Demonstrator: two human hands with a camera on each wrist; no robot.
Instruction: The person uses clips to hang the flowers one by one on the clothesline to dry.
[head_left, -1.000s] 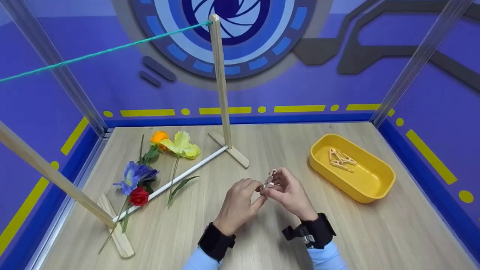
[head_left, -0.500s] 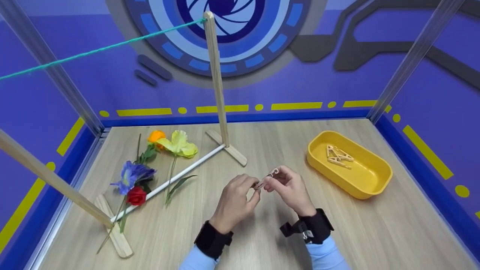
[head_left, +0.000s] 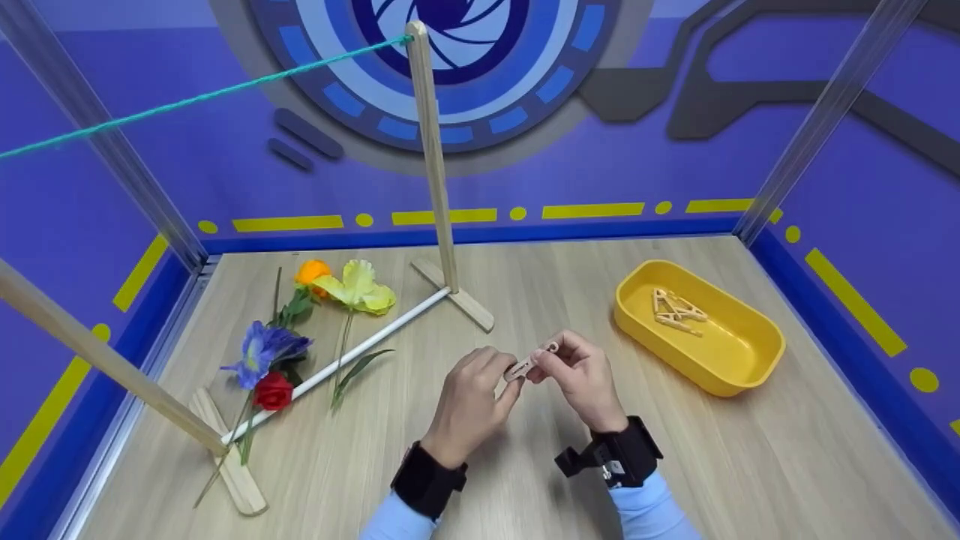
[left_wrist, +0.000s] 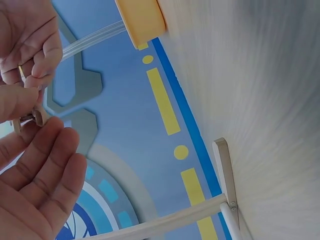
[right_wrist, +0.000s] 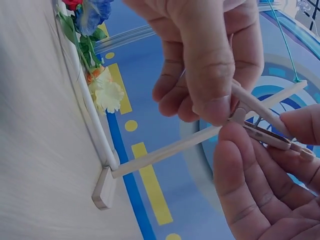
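Observation:
A small wooden clothespin (head_left: 519,369) is held between both hands above the table, with dark marking on its flat side. My left hand (head_left: 466,409) pinches one end between thumb and fingers. At the other end, my right hand (head_left: 589,382) grips it with thumb and fingertips. The right wrist view shows the clothespin (right_wrist: 267,136) close up, its two legs spread and a metal spring between them. Fingers partly cover the clothespin (left_wrist: 37,117) in the left wrist view.
A yellow tray (head_left: 750,386) with several clothespins (head_left: 679,311) stands right. Left is a wooden stand (head_left: 435,165) with a green string (head_left: 225,94) and white bottom bar (head_left: 367,349). Artificial flowers, including a red rose (head_left: 274,391) and a blue flower (head_left: 262,352), lie around the bar.
The clothespin has been turned in the fingers, so its marked flat side now faces up. Both hands stay close together in nearly the same place; the head view has shifted slightly.

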